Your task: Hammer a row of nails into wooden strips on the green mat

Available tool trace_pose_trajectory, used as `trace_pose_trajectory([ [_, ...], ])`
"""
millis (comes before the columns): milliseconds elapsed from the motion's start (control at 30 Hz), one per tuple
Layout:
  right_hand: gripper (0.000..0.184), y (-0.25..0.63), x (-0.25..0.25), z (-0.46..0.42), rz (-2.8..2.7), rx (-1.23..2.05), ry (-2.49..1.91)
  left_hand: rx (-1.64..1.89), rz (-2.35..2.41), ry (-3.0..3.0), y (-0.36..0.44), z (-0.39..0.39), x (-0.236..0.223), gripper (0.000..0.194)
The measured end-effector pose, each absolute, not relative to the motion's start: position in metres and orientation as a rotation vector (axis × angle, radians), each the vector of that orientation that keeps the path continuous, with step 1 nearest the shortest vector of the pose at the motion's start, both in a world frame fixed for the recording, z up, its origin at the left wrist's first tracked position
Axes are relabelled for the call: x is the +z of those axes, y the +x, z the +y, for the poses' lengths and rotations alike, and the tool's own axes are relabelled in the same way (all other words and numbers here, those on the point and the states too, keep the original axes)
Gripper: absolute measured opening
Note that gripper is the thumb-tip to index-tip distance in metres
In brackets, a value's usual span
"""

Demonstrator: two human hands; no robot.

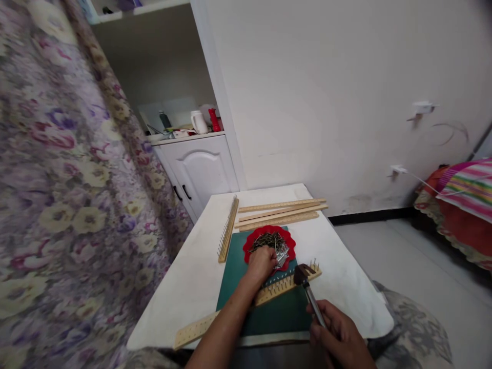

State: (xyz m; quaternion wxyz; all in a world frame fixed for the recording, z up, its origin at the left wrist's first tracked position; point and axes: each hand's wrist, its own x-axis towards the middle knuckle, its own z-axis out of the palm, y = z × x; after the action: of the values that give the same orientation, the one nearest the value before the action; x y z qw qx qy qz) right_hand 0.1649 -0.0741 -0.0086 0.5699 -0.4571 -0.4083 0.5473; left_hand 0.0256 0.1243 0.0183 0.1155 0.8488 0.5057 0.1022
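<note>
My left hand (pixel 263 260) reaches into a scalloped red dish (pixel 249 237) of nails (pixel 271 240), some dark and some silvery. Its fingers are curled closed, and the fingertips are hidden. A claw hammer (pixel 313 301) is gripped by its handle in my right hand (pixel 334 330), the dark head raised to the upper left. Behind the head, a pale wooden strip (pixel 274 292) lies slantwise over a green mat (pixel 274 320). Nails stand in rows along its right part, while bare holes show at its left end. My left forearm covers its middle.
Another strip studded with nails (pixel 229 228) lies left of the mat. Several wooden strips (pixel 282 212) lie across the far side of the white table (pixel 184 287). A floral curtain (pixel 77 205) hangs at left, beside a white cabinet (pixel 207 171). A bed (pixel 461 205) stands at right.
</note>
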Motion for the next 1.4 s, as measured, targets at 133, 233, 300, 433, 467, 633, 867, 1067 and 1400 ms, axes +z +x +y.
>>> trace_pose_trajectory([
  [133, 0.036, 0.166, -0.008, -0.074, -0.936, 1.303, -1.122, 0.232, 1.522, 2.518, 0.028, 0.124, 0.019, 0.011],
  [233, 0.033, 0.165, -0.011, -0.073, -0.934, 1.312, -1.082, 0.224, 1.540, 2.533, 0.027, 0.123, 0.017, 0.014],
  [300, 0.030, 0.164, -0.013, -0.073, -0.932, 1.309, -1.060, 0.240, 1.534, 2.541, 0.025, 0.122, 0.017, 0.013],
  [433, 0.031, 0.164, -0.014, -0.074, -0.925, 1.255, -1.082, 0.329, 1.466, 2.551, 0.019, 0.119, 0.021, 0.011],
  [467, 0.033, 0.164, -0.013, -0.074, -0.927, 1.249, -1.081, 0.364, 1.446, 2.551, 0.018, 0.118, 0.022, 0.011],
  [633, 0.037, 0.161, -0.008, -0.074, -0.934, 1.283, -1.078, 0.526, 1.387, 2.528, 0.006, 0.108, 0.028, 0.012],
  [867, 0.041, 0.151, 0.000, -0.074, -0.834, 1.246, -1.117, 0.838, 1.094, 2.398, -0.010, 0.047, 0.041, 0.017],
  [1067, 0.036, 0.144, 0.003, -0.073, -0.793, 1.062, -1.159, 0.658, 0.848, 2.327, -0.010, -0.022, 0.024, 0.016],
  [1400, 0.038, 0.145, 0.003, -0.079, -0.788, 1.171, -1.096, 0.945, 0.907, 1.299, 0.005, -0.044, -0.006, 0.016],
])
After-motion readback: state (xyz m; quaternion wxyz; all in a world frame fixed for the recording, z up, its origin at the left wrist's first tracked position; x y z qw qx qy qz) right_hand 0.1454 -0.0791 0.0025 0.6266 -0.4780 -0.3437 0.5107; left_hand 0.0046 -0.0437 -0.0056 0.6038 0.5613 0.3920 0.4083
